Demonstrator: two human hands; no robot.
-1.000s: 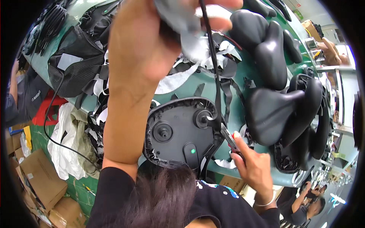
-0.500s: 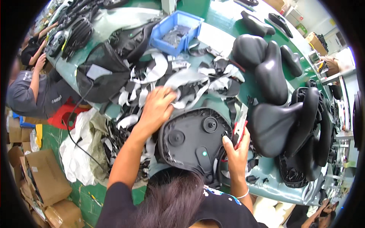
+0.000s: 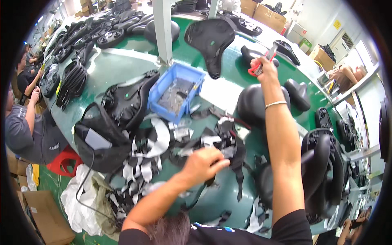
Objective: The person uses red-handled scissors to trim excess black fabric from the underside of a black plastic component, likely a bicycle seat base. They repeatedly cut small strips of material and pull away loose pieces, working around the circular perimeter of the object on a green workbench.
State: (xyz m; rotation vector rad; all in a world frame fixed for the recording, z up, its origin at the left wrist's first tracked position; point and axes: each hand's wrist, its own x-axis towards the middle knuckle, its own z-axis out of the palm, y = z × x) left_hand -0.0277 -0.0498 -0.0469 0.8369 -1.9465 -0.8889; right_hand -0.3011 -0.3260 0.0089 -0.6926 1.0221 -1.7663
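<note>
My right hand [image 3: 264, 67], at the end of an outstretched arm, grips red-handled scissors [image 3: 270, 53] with the metal blades pointing up and away. Just left of it a black bicycle saddle [image 3: 210, 41] lies underside up on the green table. My left hand [image 3: 204, 165] hovers over the near middle of the table, thumb apart from loosely bent fingers, nothing visible in it. Around and beyond it lie black and white scraps [image 3: 159, 139] and dark strips [image 3: 239, 183].
A blue bin [image 3: 176, 92] with dark pieces stands ahead. Left of it rests a black bag-like item [image 3: 102, 136] with a cable. Finished saddles [image 3: 261, 104] crowd the right side. A grey post [image 3: 162, 30] rises from the table. Other people [image 3: 30, 130] sit at the left.
The upturned saddle has left the spot before me; one now lies beyond the bin. My right hand has reached far forward with the scissors. The view has tilted up.
</note>
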